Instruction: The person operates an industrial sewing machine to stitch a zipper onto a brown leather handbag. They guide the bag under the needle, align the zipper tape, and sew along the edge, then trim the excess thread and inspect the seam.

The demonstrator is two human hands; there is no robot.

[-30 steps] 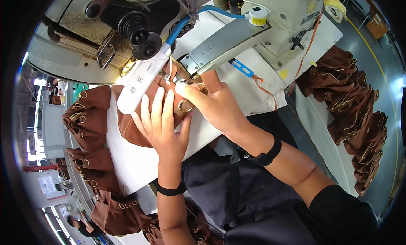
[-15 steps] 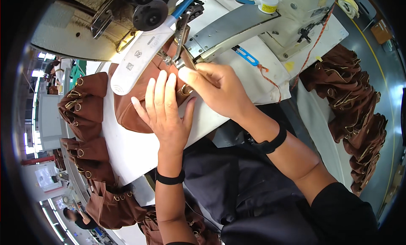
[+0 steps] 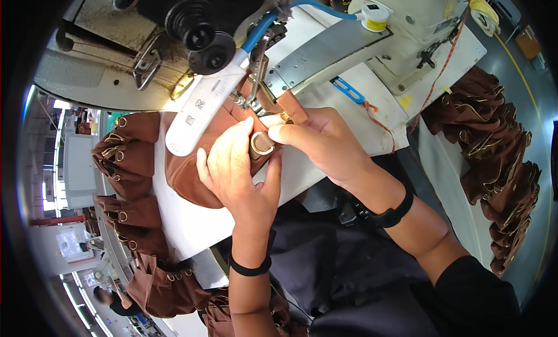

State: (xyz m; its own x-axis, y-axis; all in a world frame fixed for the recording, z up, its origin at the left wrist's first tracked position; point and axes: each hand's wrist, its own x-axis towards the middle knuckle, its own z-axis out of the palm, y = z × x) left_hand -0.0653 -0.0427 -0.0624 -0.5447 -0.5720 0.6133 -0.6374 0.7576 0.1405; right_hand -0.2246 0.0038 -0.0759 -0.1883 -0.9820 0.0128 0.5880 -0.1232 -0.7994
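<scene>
A brown bag [image 3: 189,183] lies on the white sewing table, its upper edge under the metal foot [image 3: 243,99] of a sewing machine. My left hand [image 3: 238,171] rests on the bag with fingers stretched out, pressing it beside a gold metal ring [image 3: 263,144] on a tab. My right hand [image 3: 331,142] is closed, thumb and fingers pinching the bag's edge right of the foot. A short brown strip [image 3: 292,107] stands up above those fingers, next to zipper teeth [image 3: 267,97]. My right fingertips are partly hidden behind the bag's edge.
A white rounded bar [image 3: 203,107] overhangs the bag. A blue thread snipper [image 3: 347,90] on an orange cord and a small white tub [image 3: 375,17] are at the machine. Brown bags with rings pile up left [image 3: 131,157] and right [image 3: 488,145]. A person [image 3: 116,302] is far left.
My right hand has shifted slightly, and a brown strip now stands up above its fingers. The ring by my left hand shows more fully. The whole view has moved a little.
</scene>
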